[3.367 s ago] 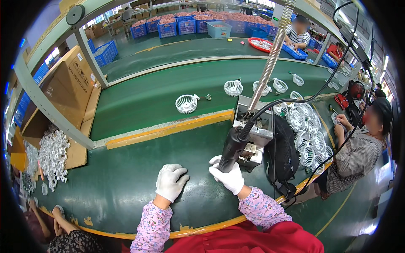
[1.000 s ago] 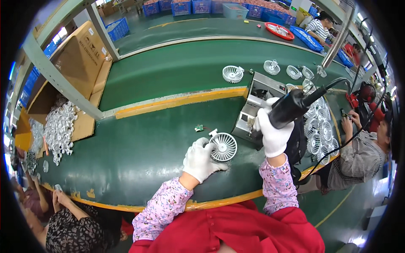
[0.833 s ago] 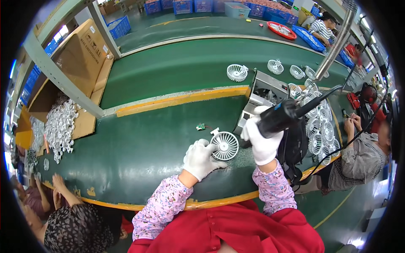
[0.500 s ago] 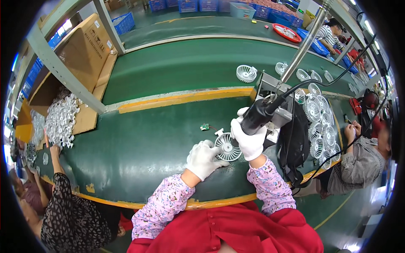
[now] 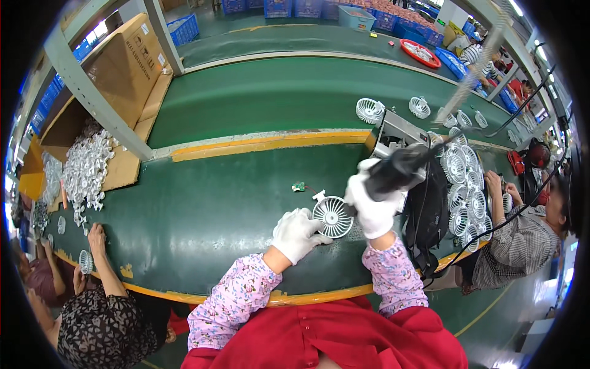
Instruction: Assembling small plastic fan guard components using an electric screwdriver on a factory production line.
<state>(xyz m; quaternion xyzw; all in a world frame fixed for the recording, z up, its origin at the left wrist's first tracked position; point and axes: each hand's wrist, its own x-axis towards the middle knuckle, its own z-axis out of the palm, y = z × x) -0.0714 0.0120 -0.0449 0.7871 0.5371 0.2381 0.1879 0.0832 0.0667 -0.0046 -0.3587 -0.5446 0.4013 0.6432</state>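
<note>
A round white fan guard (image 5: 332, 222) with radial ribs lies on the green bench. My gloved left hand (image 5: 297, 235) is closed on its left rim. A short lead runs from the guard's top tab to a small green circuit board (image 5: 298, 186) lying beside it. At the right, my gloved right hand (image 5: 370, 206) grips a black electric screwdriver (image 5: 396, 174), blurred by motion. The tool leans toward the upper right, and its tip is hard to make out near the guard's right edge.
A metal box (image 5: 399, 132) and a black bag (image 5: 428, 206) sit right of my hand, beside stacked fan guards (image 5: 458, 166). More guards ride the green belt (image 5: 258, 92). A carton (image 5: 132, 67) and piled white parts (image 5: 86, 166) stand left. Co-workers sit on both sides.
My right hand and the screwdriver have shifted slightly right, away from the guard's middle. Guards on the belt have moved right. The left co-worker's arm has drawn back, and a guard shows there.
</note>
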